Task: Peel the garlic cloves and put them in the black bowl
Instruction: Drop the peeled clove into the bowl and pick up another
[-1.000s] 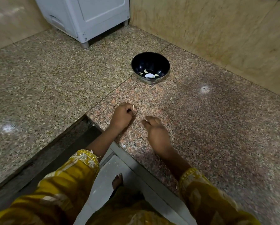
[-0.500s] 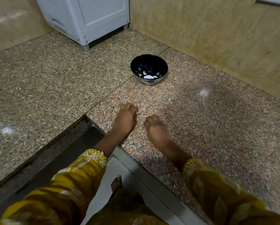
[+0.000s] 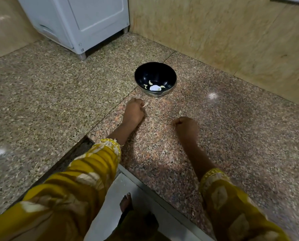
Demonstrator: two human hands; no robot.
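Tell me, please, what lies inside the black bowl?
The bowl holds three pale cloves around a white patch, which may be glare. Its near inner wall is hidden behind the rim, so anything there cannot be seen.

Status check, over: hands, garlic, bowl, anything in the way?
Left hand pinching a garlic clove, short of the bowl. Right hand curled, nothing seen in it. Few peeled cloves in bowl. Nothing between hand and bowl.
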